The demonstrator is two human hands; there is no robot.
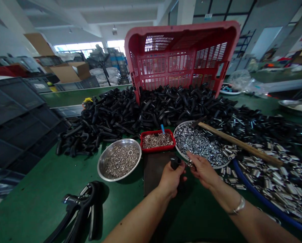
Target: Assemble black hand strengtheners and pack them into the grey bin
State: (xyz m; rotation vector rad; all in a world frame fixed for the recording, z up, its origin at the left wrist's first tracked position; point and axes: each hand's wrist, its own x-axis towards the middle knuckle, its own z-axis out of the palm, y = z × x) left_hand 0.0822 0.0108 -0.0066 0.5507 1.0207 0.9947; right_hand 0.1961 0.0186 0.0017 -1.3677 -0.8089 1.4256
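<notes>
My left hand (169, 180) is closed around a black plastic handle piece (175, 162), its end sticking up past the thumb. Close beside it, my right hand (203, 169) pinches a small shiny metal part (190, 163) that looks ring-shaped; its exact kind is too small to tell. Both hands are over the right edge of a dark flat plate (153, 172). Behind them stand a red tray (158, 147) of small metal pins and a round dish (182, 156) heaped with silvery rings. To the left is a steel bowl (101, 170) of tiny metal pieces.
A large pile of black handles (115, 114) spills from a tipped red crate (182, 28). A wooden-handled hammer (237, 140) lies across the dish on the right. Metal springs (275, 179) fill a blue-rimmed container (257, 194). Assembled hand grips (82, 209) lie at front left.
</notes>
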